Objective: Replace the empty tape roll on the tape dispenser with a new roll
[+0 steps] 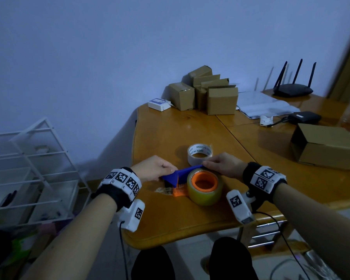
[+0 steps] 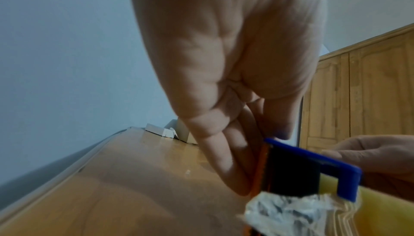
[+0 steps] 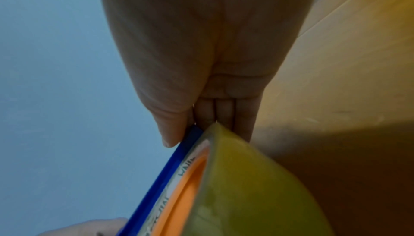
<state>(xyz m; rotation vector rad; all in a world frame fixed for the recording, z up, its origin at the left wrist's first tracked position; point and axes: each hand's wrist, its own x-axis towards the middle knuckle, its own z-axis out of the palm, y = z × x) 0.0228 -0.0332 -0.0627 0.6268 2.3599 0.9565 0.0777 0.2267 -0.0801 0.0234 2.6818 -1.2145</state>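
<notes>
Both hands pinched the blue tape dispenser (image 1: 182,174): left hand (image 1: 153,168) at its cutter end; right hand (image 1: 223,165) beside the mounted new roll (image 1: 205,187); the empty roll (image 1: 199,154) lay just beyond.

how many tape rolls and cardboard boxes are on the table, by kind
tape rolls: 2 (full roll on the dispenser, empty core behind it)
cardboard boxes: 5 (four stacked at the back, one on its side)
total: 7
</notes>
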